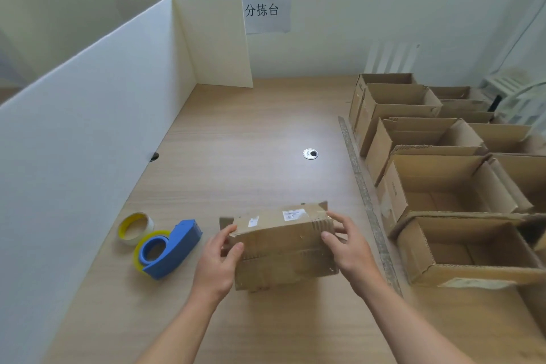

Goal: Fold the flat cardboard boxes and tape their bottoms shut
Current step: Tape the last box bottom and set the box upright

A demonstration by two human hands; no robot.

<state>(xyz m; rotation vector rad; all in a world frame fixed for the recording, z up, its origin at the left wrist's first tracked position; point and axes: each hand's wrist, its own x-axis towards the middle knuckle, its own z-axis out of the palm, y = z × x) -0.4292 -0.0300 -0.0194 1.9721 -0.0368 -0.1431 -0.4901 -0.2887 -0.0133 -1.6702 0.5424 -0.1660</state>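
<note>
Gripping the box at both ends, the left hand has its thumb pressed on the near face and its fingers curled round the left end, while the right hand clamps the right end, fingers bent over the top corner and thumb on the near face. The box sits in the near middle of the table, its long side running left to right, with white labels on its upper face and small flaps sticking out at the far corners; whether it rests on the wood or is held just above it cannot be told. Just left of the left hand lies a blue dispenser loaded with yellow-edged tape, and a tape roll stands just beside it on the far left. Farther out, a round grommet is set in the table beyond the box. A grey strip runs near to far along the right, and past it stand rows of open boxes, mouths up. A white partition lines the left edge, and a sign hangs on the far wall
</note>
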